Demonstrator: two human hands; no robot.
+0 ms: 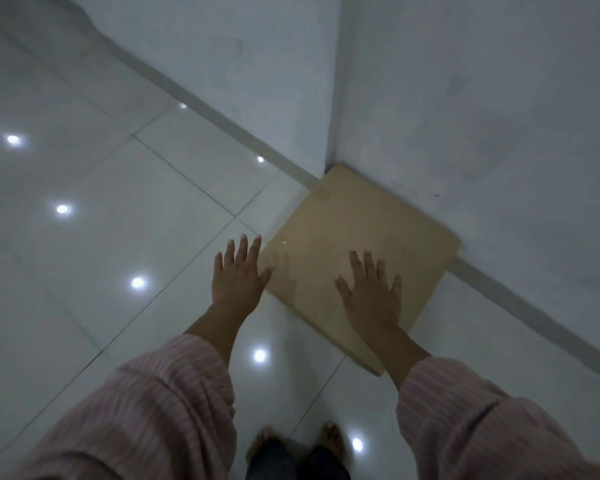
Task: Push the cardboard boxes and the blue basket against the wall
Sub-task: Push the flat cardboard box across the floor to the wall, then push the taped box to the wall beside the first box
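Observation:
A plain brown cardboard box [354, 230] sits on the white tiled floor, its far corner tucked into the corner where two white walls [465, 116] meet. Its right side lies along the wall's base strip. My right hand [371, 292] is spread flat over the box's near part, fingers apart. My left hand [238, 275] is spread open beside the box's left edge, over the floor, thumb near that edge. Whether either palm touches the box I cannot tell. No blue basket is in view.
Glossy white floor tiles [118, 220] stretch to the left, reflecting ceiling lights. A grey base strip [222, 123] runs along the walls. My bare feet [331, 441] stand just behind the box, at the bottom of the view.

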